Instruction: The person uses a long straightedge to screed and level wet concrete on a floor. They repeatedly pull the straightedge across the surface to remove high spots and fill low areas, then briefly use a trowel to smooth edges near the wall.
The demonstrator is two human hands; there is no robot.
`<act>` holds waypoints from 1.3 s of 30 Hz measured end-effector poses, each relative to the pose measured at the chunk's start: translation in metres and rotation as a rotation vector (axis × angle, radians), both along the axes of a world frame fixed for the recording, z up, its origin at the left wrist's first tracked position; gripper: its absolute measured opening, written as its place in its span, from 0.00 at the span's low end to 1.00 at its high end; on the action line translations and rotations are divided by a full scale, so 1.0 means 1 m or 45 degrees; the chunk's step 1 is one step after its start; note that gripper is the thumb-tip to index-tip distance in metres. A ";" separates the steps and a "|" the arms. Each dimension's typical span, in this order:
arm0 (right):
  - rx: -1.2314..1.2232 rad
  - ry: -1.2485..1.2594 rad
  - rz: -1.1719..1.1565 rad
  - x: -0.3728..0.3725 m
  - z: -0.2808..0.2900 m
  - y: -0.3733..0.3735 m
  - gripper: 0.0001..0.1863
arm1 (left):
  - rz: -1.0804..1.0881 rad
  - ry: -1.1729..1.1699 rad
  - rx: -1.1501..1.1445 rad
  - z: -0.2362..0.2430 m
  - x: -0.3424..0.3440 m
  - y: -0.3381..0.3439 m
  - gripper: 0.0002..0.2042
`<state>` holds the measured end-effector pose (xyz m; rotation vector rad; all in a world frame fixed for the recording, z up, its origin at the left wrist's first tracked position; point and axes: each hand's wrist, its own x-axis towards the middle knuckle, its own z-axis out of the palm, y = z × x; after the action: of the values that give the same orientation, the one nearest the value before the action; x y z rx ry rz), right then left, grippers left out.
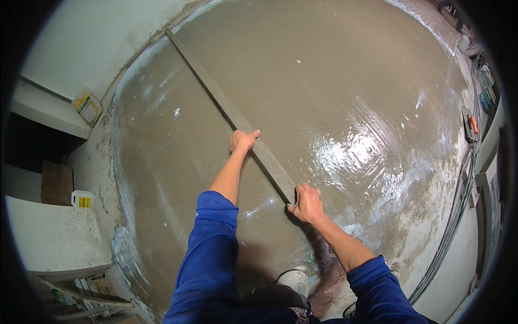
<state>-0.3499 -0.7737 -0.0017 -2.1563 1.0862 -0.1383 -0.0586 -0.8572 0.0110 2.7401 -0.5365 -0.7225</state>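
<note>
A long, straight screed bar (208, 80) lies slantwise over wet grey mortar (302, 97), its far end close to the wall at the upper left. My left hand (244, 140) grips the bar near its middle, thumb over the top. At the near end of the bar, my right hand (307, 203) is closed round it. Both forearms wear blue sleeves pushed up. The mortar looks smooth and shines brightly to the right of the bar, with faint streaks and small pale flecks.
A trowel with an orange handle (473, 125) lies at the right edge, beside a bundle of grey cables (452, 216). A white jug (83, 199) and a yellow-and-white bag (87, 107) stand along the left. My shoe (294, 281) shows below.
</note>
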 end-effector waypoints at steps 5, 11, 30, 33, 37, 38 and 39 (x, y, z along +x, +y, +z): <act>-0.023 -0.014 0.019 0.001 0.000 0.003 0.24 | 0.031 0.005 0.013 0.000 0.001 0.004 0.33; 0.022 -0.010 0.029 -0.003 0.000 0.010 0.24 | 0.019 -0.011 0.018 -0.003 0.001 0.013 0.33; 0.016 -0.009 0.062 -0.009 0.003 0.055 0.23 | 0.046 -0.035 0.028 0.004 -0.007 0.065 0.30; -0.090 -0.057 0.045 -0.013 0.005 0.061 0.24 | 0.073 -0.001 -0.054 0.001 -0.004 0.068 0.29; -0.178 -0.068 0.037 -0.020 0.011 0.063 0.26 | 0.095 0.023 -0.181 0.007 -0.008 0.070 0.28; -0.213 -0.085 0.040 -0.023 0.013 0.061 0.26 | 0.095 0.031 -0.221 0.009 -0.012 0.070 0.27; -0.225 -0.063 0.053 -0.028 0.015 0.059 0.27 | 0.102 0.039 -0.271 0.012 -0.018 0.070 0.27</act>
<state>-0.3775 -0.7146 0.0138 -2.3180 1.0337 -0.2761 -0.0768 -0.7869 0.0229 2.5342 -0.4656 -0.6468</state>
